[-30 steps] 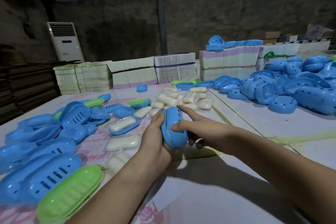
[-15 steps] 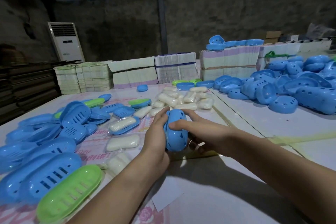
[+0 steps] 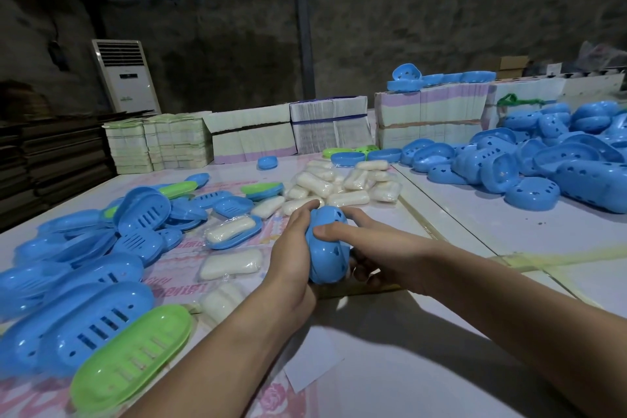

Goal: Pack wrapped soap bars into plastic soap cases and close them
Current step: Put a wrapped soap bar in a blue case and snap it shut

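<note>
Both hands hold one blue soap case [image 3: 327,244] just above the near-centre of the bench [image 3: 458,234]. Left hand [image 3: 295,244] wraps the case's left side, fingers curled over its far end; right hand [image 3: 376,248] grips the right side, thumb pressed across the top, fingers curled underneath. Case stands on edge, two halves together; whether fully snapped shut cannot be judged from this angle, seam partly hidden by the hands. Contents not visible. Heap of wrapped soap bars [image 3: 342,183] lies just beyond the hands. To the left: one open blue tray with a wrapped bar in it [image 3: 234,232], two loose wrapped bars [image 3: 230,263] nearer, and a spread of blue slotted case halves [image 3: 101,282] with a green half [image 3: 132,353] at the near left edge. To the right, well apart: a pile of blue cases with holes [image 3: 543,159]. Stacks of flat cartons [image 3: 329,129] line the far edge.
</note>
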### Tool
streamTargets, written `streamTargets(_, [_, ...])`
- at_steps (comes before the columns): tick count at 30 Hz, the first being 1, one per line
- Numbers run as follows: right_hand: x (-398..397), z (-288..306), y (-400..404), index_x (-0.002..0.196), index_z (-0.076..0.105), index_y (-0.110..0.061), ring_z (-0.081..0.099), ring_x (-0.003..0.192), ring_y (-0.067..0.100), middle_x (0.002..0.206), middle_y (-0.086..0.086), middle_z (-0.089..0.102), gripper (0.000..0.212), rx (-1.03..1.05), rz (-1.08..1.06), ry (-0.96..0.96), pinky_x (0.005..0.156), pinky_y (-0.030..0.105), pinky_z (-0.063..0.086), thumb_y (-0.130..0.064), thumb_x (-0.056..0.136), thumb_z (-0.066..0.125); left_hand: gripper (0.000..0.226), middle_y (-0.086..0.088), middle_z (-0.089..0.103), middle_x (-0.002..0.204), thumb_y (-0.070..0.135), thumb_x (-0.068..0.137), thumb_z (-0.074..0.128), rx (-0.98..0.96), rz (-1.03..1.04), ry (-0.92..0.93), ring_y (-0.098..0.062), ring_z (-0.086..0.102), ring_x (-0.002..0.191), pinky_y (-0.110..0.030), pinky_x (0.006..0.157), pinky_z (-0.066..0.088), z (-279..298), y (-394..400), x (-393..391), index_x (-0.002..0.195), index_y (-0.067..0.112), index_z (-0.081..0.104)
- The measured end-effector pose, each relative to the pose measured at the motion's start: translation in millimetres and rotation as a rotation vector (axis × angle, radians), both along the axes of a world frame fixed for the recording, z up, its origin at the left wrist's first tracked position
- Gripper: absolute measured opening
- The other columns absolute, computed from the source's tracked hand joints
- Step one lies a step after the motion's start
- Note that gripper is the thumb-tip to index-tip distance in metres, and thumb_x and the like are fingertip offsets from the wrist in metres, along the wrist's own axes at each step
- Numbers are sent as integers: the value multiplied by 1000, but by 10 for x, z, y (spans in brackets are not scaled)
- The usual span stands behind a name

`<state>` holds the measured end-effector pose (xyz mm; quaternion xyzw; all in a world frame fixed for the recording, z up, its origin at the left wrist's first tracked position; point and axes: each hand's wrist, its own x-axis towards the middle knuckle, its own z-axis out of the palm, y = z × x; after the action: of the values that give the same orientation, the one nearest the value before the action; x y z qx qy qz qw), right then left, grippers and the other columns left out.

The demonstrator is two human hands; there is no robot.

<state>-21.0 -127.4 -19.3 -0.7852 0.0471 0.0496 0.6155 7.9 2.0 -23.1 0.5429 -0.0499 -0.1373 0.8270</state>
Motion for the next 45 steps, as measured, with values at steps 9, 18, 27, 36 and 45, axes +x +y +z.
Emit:
streamTargets(9, [19,-23,11,122,48,-45,51,45,9,58,-5,65,61,72,11,-1,42,21,36,-59,68,71,25,-1,79,81,31,99,53,-90,-19,83,-33,73,77,-43,72,56,37,7,-18,96,33,78])
streamTargets(18, [39,-6,-51,117,50,-41,52,47,11,60,1,62,65,87,61,25,43,21,34,-66,59,65,30,-4,70,125,21,102,51,-60,36,-7,-32,69,108,-57,100,51,81,-18,-69,127,30,65])
streamTargets(27, [51,-10,-38,121,51,-43,51,49,12,68,4,60,64,77,30,4,42,21,34,-63,63,66,24,1,64,132,22,105,49,-50,8,-55,-27,69,110,-57,96,55,51,0,-46,109,37,66])
streamTargets(36, [39,-38,17,125,45,-45,51,44,11,54,-5,62,74,59,26,-34,41,21,35,-65,58,69,22,4,69,120,29,104,49,-76,-8,-1,-32,73,98,-41,69,59,32,7,-64,109,42,66])
streamTargets(45, [41,3,3,127,42,-51,47,51,11,59,-6,59,73,51,55,-152,47,26,39,-58,60,70,26,7,73,110,38,105,44,-59,-48,-159,-22,76,75,-37,63,56,46,17,-101,118,42,67])
